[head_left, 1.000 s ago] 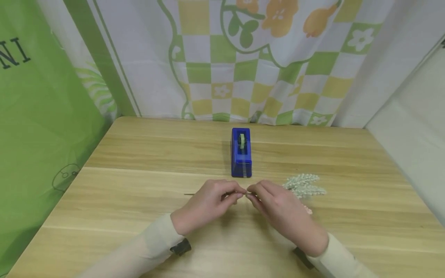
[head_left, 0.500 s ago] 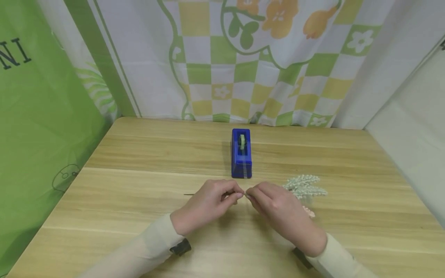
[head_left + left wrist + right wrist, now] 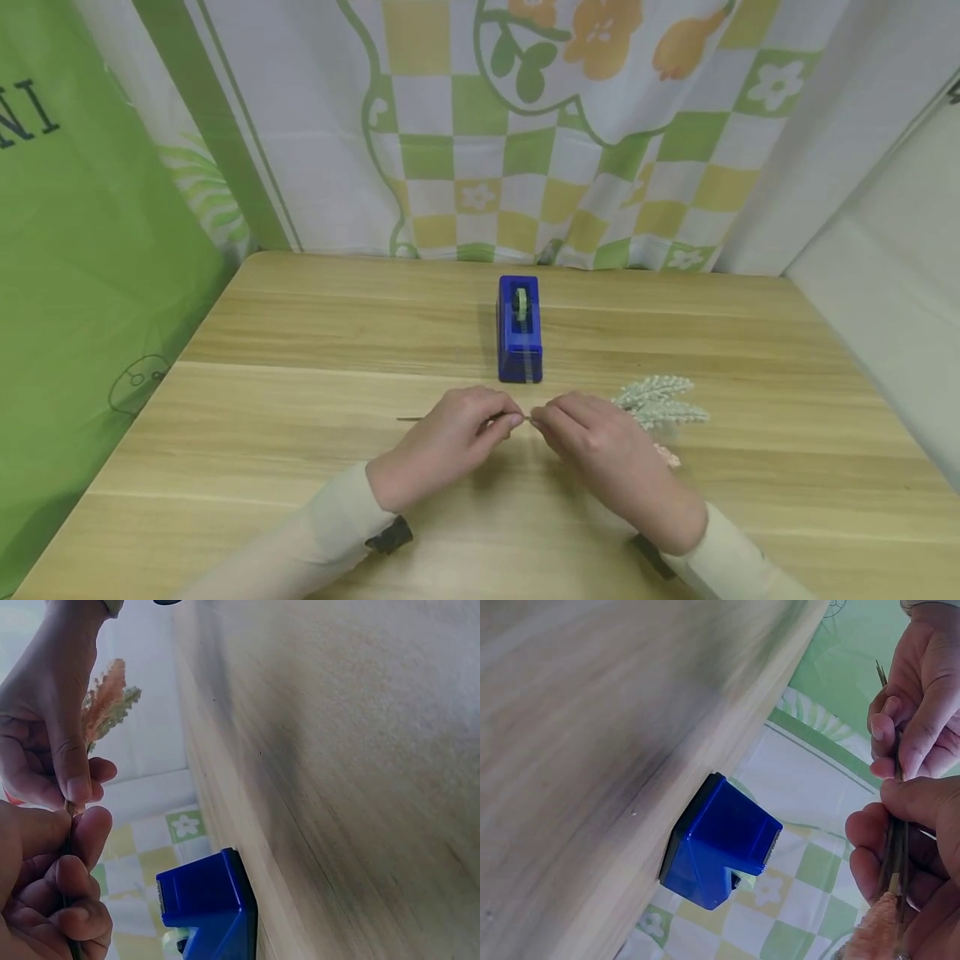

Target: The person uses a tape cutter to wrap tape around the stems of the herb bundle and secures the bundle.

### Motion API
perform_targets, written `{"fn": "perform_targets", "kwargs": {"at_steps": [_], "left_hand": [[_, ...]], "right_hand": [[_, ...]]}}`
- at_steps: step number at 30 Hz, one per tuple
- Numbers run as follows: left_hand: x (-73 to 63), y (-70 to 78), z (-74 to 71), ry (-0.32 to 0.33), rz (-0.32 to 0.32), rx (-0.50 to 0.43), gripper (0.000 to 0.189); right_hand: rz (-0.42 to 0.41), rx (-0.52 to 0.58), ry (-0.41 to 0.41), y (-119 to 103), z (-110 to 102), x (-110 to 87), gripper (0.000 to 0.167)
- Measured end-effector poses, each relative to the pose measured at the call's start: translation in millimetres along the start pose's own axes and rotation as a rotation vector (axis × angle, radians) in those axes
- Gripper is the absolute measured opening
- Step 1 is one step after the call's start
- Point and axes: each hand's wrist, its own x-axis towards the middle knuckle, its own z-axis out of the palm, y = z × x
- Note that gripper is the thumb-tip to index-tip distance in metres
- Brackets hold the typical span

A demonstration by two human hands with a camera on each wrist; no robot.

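Both hands hold a bunch of thin-stemmed flower sprigs level above the table. My left hand (image 3: 453, 433) pinches the dark stems, whose bare ends (image 3: 408, 419) stick out to its left. Close beside it, my right hand (image 3: 611, 458) grips the same stems nearer the heads, thumb and forefinger pinching them. Beyond the right hand show pale green, beaded flower heads (image 3: 660, 404) and part of a pink one (image 3: 666, 456). In the right wrist view the pink head (image 3: 874, 930) lies beside the right palm, with several stems (image 3: 897, 847) running under the thumb. Fingers cover most of the stems.
A blue tape dispenser (image 3: 520, 362) stands on the wooden table (image 3: 337, 325) just beyond the hands, its toothed cutter (image 3: 772, 847) facing them. Behind the table hangs a checked, flowered curtain (image 3: 480, 158); a green cloth (image 3: 90, 292) hangs at the left.
The right hand's fingertips have shifted very slightly, and a little more of the pink head shows past that hand. The left hand stays where it was.
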Motion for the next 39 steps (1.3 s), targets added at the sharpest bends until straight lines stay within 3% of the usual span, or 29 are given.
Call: {"fn": "perform_targets", "kwargs": {"at_steps": [15,26,33,39], "left_hand": [[-0.2,1.6,1.7,0.001,-0.034,0.024,0.011],[-0.7,2.1,2.5,-0.002,-0.050,0.035,0.009],[0.1,1.7,3.8,0.000,-0.047,0.054,0.007],[0.1,1.9,4.7,-0.003,-0.053,0.053,0.006]], "right_hand": [[0.089,0.016,-0.008,-4,-6,-1.1,0.010],[0.075,-0.035,-0.093,-5,-14,2.7,0.019],[0.080,-0.061,-0.148,-5,-16,2.6,0.014],[0.067,-0.051,-0.141,-4,-15,3.4,0.011]]}}
